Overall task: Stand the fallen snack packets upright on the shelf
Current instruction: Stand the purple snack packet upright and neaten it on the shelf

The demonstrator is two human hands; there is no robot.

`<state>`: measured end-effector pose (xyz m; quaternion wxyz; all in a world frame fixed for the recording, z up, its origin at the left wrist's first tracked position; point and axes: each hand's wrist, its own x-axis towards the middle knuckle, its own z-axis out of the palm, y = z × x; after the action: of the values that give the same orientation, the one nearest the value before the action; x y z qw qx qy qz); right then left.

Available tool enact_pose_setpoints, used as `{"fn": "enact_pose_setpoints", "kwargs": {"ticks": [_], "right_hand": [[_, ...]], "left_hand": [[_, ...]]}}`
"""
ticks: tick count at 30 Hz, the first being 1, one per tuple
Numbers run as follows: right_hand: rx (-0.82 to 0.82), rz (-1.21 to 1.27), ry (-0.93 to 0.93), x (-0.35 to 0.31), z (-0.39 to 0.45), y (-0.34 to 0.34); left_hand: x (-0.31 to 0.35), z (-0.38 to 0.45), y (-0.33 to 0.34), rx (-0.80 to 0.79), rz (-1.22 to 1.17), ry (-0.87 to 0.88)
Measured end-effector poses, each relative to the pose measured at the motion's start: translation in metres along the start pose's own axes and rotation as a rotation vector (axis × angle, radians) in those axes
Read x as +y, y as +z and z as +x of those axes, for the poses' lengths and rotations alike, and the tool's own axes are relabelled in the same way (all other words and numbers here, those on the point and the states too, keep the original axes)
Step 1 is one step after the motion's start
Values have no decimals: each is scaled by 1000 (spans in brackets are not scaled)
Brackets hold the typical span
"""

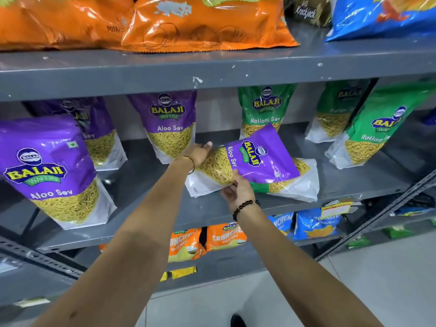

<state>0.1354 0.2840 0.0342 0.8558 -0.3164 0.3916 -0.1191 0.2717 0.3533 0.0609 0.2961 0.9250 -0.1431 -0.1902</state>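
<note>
On grey shelf (pixel 141 180), tilted purple Aloo Sev packet (pixel 257 161), both hands gripping

Both hands are on the purple Aloo Sev packet (pixel 257 159), left hand (pixel 199 153) at its far edge, right hand (pixel 237 191) under the near corner, and it's tilted over a green packet (pixel 292 185) lying flat on the grey shelf (pixel 146 171). Purple packets (pixel 50 171) stand upright to the left, green Ratlami Sev packets (pixel 265 109) behind and right.

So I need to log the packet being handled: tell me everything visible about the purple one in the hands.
The purple packet is a glossy plastic pouch reading Balaji Wafers Aloo Sev, with a clear window showing yellow sev and a white base. It is tilted, top toward the right, over a fallen green packet on the middle shelf. The left hand and right hand grip its lower end.
</note>
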Motion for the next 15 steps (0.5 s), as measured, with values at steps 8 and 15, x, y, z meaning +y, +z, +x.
{"fn": "enact_pose_setpoints", "kwargs": {"ticks": [8,15], "right_hand": [[-170,-227,-216,-6,0,-18],[-423,-403,-203,-32,-2,-43]], "left_hand": [[-52,-37,6,128,-772,-26],[-84,-98,13,83,-920,105]]}}
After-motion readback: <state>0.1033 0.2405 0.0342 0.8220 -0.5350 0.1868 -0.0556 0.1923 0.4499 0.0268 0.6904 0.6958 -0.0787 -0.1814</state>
